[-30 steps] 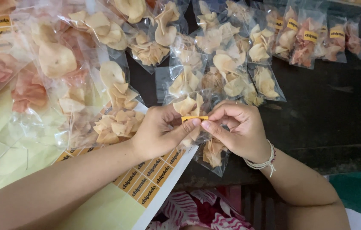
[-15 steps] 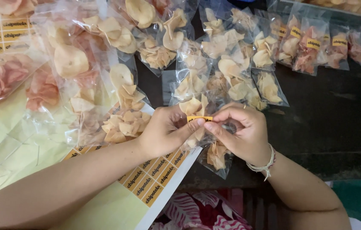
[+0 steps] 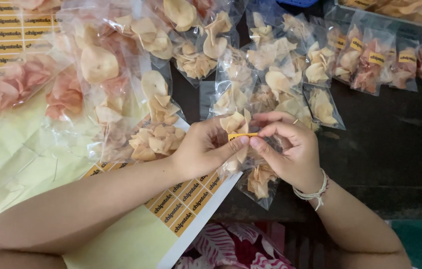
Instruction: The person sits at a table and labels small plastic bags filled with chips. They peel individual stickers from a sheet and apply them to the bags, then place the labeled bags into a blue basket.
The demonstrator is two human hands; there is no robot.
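**Small yellow sticker held over a clear bag of crisps**

The yellow sticker [image 3: 242, 135] sits between both hands at the middle of the view, held flat just above a clear bag of pale crisps [image 3: 251, 164] that lies partly over the dark worktop [image 3: 395, 149] and partly over the label sheet [image 3: 181, 209]. The left hand [image 3: 203, 149] has its fingers closed, thumb and forefinger pinching the sticker's left end; the right hand [image 3: 290, 149] has its fingers closed on the right end in the same way, a pale cord bracelet [image 3: 313, 192] at its wrist.

To my judgement, the sticker sits well only if it stays taut and level, touched at the edges alone, and is pressed down from one end over a smooth patch of the bag.

Around the hands lie many more clear bags: pale ones [image 3: 270, 84] close above, pink ones [image 3: 21, 87] at the left, and a row of bags already bearing yellow stickers [image 3: 375, 62] at the upper right. The loose bags crowd right up to the left hand, and the crinkled plastic beneath gives little flat ground.
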